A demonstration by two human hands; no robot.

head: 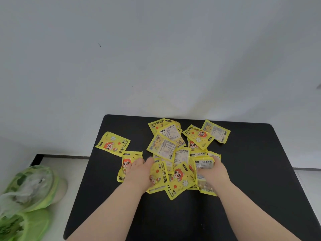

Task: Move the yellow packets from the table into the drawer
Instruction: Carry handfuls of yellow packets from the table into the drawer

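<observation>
Progress: near zero by my read. Yellow packets (173, 150) lie in a loose overlapping heap on the bench (251, 171), between the hands and just ahead of them. Some are face up, some show the printed back. A few sit outside the heap:
- One stray packet (112, 143) is well out to the left of the left hand (139, 173), overhanging the bench edge.
- Another packet (129, 159) is partly under that hand.
- Two more are ahead of the right hand (214, 174), toward the far edge.

Hands:
- Right hand: fingers curled round a small stack (204, 163) at the near right of the heap, pale side up. Looks like more than one packet, but I can't count them.
- Left hand: reaches onto the near left of the heap, fingertips motion-blurred. I can't tell whether it's pinching a packet or lying flat on it.

Left to do, as I judge it: gather the whole lot and carry it over.

Hidden or unclear:
- The drawer is nowhere in view, so I can't say if it's open or whether anything is already inside.
- Heap overlap hides the lower packets, so there's no reliable total.
- Green plastic bags (29, 192) are on the floor, far left of the left hand. Their contents are unreadable.
- The bench's near edge is cut off by the frame.
</observation>
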